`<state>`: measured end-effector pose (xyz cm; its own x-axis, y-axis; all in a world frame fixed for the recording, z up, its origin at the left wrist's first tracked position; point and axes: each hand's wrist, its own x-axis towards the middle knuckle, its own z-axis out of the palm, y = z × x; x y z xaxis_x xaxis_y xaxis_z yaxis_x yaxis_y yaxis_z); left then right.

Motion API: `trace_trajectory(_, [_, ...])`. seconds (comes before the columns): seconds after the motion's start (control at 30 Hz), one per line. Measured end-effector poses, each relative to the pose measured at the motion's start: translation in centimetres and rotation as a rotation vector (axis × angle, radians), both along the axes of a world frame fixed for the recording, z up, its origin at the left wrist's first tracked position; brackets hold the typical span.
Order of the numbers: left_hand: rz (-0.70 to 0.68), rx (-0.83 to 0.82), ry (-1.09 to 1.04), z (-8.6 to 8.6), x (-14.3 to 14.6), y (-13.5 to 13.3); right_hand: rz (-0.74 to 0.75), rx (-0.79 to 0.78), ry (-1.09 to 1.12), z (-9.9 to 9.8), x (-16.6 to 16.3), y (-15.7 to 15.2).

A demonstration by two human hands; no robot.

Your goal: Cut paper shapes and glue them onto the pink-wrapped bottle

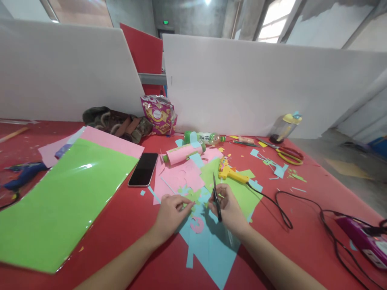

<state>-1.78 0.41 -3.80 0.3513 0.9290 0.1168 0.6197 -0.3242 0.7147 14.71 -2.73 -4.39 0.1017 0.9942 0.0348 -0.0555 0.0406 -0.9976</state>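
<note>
My right hand is closed around small black scissors, blades pointing up and away. My left hand pinches a small green paper scrap just left of the scissors. Both hands hover over a blue paper sheet with a pink cut-out shape lying on it. Pink paper and green paper pieces lie just beyond my hands.
A big green sheet over pink sheets fills the left. A black phone, a yellow glue gun with black cord, a paper-wrapped bottle, red-and-yellow scissors, a snack bag, a purple power strip, white partitions behind.
</note>
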Motion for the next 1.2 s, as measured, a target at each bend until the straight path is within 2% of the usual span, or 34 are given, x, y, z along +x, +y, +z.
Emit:
trace_trajectory(0.27, [-0.015,-0.045,0.028,0.0,-0.52,0.97,-0.026,-0.007,-0.041,-0.6,0.32,0.44])
trace_trajectory(0.77, [-0.124,-0.074,0.092,-0.02,-0.56,0.89,-0.015,-0.006,-0.045,-0.32,0.35,0.44])
trace_trajectory(1.03, [-0.335,-0.087,0.158,0.41,-0.58,0.63,-0.012,-0.023,-0.06,-0.48,0.33,0.37])
trace_trajectory(1.2, [-0.384,-0.106,0.177,0.53,-0.77,0.76,-0.012,-0.017,-0.081,-0.51,0.26,0.42])
